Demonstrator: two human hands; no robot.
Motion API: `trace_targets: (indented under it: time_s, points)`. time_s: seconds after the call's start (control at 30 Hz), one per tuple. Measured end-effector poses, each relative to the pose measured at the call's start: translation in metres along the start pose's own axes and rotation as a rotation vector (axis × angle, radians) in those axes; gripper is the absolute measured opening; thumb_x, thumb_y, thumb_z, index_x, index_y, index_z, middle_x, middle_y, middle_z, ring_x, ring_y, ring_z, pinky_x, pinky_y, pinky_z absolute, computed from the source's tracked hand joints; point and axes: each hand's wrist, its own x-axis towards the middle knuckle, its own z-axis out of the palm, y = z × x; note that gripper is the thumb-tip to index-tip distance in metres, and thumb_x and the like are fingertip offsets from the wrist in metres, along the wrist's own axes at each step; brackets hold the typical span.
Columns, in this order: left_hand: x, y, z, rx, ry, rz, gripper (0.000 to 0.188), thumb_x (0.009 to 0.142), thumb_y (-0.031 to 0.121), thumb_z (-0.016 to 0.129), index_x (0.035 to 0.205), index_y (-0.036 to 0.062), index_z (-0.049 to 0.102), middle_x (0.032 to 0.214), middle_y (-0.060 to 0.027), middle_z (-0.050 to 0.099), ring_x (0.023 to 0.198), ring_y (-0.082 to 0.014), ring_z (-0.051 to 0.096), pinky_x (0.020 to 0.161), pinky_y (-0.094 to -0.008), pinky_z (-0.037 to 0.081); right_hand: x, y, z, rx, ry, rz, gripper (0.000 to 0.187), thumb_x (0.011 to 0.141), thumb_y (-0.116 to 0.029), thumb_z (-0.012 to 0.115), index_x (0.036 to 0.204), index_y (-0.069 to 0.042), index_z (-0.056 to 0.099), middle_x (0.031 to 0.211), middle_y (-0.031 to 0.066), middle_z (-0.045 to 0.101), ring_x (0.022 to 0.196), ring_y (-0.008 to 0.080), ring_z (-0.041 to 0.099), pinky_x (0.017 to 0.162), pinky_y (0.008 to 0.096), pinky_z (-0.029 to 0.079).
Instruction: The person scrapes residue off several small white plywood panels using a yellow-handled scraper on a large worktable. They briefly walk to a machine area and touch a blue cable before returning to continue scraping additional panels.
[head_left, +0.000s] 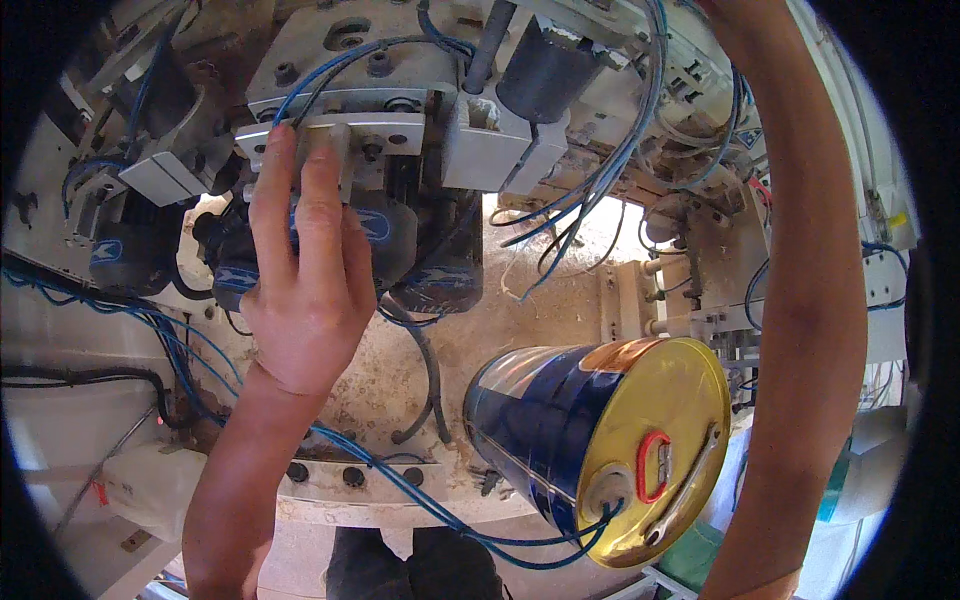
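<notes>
My left hand point(310, 300) reaches up over a dark motor point(390, 245) with blue labels. Two of its fingers are stretched out, their tips against a pale metal bar point(400, 130) fixed below a bolted plate point(350, 70). Nothing is visibly gripped in it; the thumb is hidden. A thin blue cable point(330, 65) runs down to the bar beside the fingertips. My right forearm point(815, 330) rises along the right side and passes out at the top edge, so the right hand is out of sight.
A dark blue metal drum point(530, 430) with a yellow lid point(690, 390) leans at the lower right. A spanner point(688, 485) lies on the lid beside a red handle point(642, 470). Blue hoses point(440, 515) run into its opening. Loose cables point(600, 190) hang beside a black cylinder point(545, 75).
</notes>
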Motion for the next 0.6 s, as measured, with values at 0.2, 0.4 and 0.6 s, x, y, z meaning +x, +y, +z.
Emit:
trace_targets:
  time_s: [0.2,0.4,0.6]
  points:
    - [0.003,0.002,-0.005,0.039,-0.040,-0.015,0.056,0.093,-0.004,0.061,0.147,0.0039,0.050,0.150,-0.0221,0.049,0.127,-0.0403,0.059,0.095,-0.0390,0.057,0.033,0.005,-0.002,0.049,-0.035,0.207,0.020,0.098,-0.018,0.062,0.084,-0.005,0.057,0.069,0.0009,0.046,0.057,0.0114,0.042,0.052,0.0300,0.035]
    - [0.001,0.001,-0.005,0.009,-0.050,-0.028,0.057,0.092,-0.004,0.060,0.148,0.0041,0.050,0.150,-0.0224,0.048,0.127,-0.0407,0.059,0.093,-0.0397,0.058,0.048,-0.001,0.016,0.047,-0.052,0.172,0.019,0.099,-0.012,0.058,0.084,-0.002,0.060,0.069,0.0030,0.045,0.057,0.0121,0.039,0.051,0.0328,0.034]
    - [0.003,-0.006,0.003,0.110,0.060,0.088,0.062,0.087,0.000,0.063,0.148,0.0056,0.052,0.151,-0.0212,0.049,0.112,-0.0317,0.069,0.058,-0.0315,0.060,0.055,-0.028,0.034,-0.410,-0.277,0.001,0.024,0.103,-0.012,0.051,0.091,0.003,0.066,0.074,0.0071,0.048,0.063,0.0177,0.038,0.056,0.0409,0.033]
